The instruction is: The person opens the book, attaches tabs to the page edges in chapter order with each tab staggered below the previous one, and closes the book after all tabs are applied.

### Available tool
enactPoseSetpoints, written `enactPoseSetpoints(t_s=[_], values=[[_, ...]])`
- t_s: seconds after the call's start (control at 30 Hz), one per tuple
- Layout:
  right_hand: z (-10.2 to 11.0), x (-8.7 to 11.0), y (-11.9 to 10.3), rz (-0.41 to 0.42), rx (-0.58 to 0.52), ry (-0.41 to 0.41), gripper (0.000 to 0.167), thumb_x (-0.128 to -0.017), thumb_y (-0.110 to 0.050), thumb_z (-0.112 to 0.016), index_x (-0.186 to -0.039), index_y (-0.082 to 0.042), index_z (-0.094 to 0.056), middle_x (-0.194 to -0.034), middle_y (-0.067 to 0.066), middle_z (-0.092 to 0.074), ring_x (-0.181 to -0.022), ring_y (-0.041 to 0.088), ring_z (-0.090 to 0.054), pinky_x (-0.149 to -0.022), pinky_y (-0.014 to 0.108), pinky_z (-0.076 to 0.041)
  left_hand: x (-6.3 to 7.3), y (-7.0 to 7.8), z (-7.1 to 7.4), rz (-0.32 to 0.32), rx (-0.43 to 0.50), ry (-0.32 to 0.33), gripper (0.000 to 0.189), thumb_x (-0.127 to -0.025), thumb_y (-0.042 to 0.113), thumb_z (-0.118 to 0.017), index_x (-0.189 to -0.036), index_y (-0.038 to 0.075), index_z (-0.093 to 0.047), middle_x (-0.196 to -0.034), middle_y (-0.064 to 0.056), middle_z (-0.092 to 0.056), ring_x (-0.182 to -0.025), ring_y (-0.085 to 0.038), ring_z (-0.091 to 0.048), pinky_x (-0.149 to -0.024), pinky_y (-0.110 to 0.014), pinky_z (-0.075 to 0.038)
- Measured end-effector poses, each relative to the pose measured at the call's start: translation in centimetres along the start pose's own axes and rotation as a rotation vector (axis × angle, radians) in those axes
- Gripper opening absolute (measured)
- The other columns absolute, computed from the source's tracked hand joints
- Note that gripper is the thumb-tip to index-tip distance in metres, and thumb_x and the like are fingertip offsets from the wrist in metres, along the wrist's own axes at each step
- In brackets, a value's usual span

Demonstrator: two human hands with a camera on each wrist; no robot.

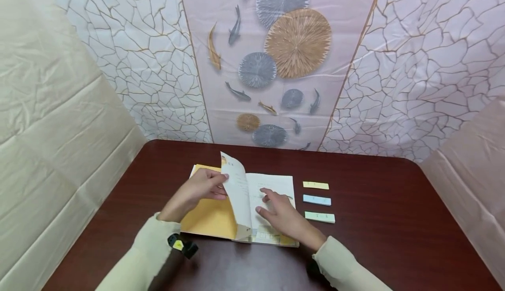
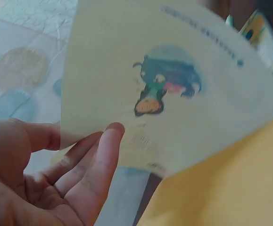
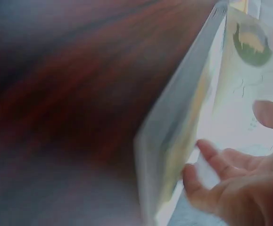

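An open book (image 1: 272,181) lies on the dark table with its yellow inside cover (image 1: 211,218) spread at the left. My left hand (image 1: 203,185) pinches a raised page (image 1: 238,190) by its outer edge, between thumb and fingers. That page stands curved up near the spine; the left wrist view shows a small printed figure (image 2: 157,82) on its underside. Over the right-hand page, my right hand (image 1: 284,214) has its fingers spread and loosely bent, holding nothing. In the right wrist view, its fingertips (image 3: 204,146) are right at the book's page edge.
Right of the book, three paper strips lie in a column: yellow (image 1: 315,186), blue (image 1: 317,200) and green (image 1: 319,217). A patterned cloth (image 1: 252,107) hangs behind the table (image 1: 375,238), with plain cloth (image 1: 71,120) at the sides.
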State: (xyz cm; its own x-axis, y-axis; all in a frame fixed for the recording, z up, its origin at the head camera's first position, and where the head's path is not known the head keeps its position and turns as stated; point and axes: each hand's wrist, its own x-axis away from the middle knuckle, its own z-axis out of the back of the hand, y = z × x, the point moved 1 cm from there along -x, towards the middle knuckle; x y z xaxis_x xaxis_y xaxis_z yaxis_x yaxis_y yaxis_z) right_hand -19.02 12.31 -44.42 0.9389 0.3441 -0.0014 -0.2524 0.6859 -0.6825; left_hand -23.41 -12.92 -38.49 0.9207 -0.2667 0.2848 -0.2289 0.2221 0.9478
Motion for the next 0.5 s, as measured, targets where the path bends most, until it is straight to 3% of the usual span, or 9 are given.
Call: enactPoseSetpoints(t_s=[0.2,0.33,0.5], values=[[-1.0,-0.1,-2.7,0.001,0.240,-0.060,0.069,-0.101,-0.036,-0.073,-0.158,-0.008,-0.047,-0.147,0.027,-0.050,-0.131,0.050,-0.048,-0.107,0.063,-0.044,-0.4,0.0,4.5,0.048,-0.136,0.013,0.038,-0.107,0.019,-0.060,-0.124,-0.014,-0.067,-0.090,-0.007,-0.074,-0.077,-0.012,-0.072,-0.072,-0.029,-0.062],[-1.8,-0.1,-4.2,-0.007,0.309,-0.138,0.066,-0.104,-0.040,-0.067,-0.161,-0.016,-0.044,-0.156,0.027,-0.041,-0.132,0.061,-0.044,-0.105,0.068,-0.044,-0.6,-0.9,7.1,0.078,-0.286,0.033,0.041,-0.108,0.025,-0.060,-0.126,-0.011,-0.069,-0.096,-0.007,-0.076,-0.084,-0.013,-0.072,-0.076,-0.031,-0.062],[-3.0,0.0,-5.1,-0.048,0.342,-0.202,0.060,-0.107,-0.039,-0.059,-0.162,-0.023,-0.043,-0.167,0.025,-0.029,-0.141,0.076,-0.022,-0.108,0.080,-0.031,-1.1,-2.9,8.9,0.122,-0.410,0.062,0.040,-0.108,0.027,-0.062,-0.123,-0.009,-0.072,-0.100,-0.011,-0.077,-0.087,-0.017,-0.074,-0.080,-0.038,-0.063]])
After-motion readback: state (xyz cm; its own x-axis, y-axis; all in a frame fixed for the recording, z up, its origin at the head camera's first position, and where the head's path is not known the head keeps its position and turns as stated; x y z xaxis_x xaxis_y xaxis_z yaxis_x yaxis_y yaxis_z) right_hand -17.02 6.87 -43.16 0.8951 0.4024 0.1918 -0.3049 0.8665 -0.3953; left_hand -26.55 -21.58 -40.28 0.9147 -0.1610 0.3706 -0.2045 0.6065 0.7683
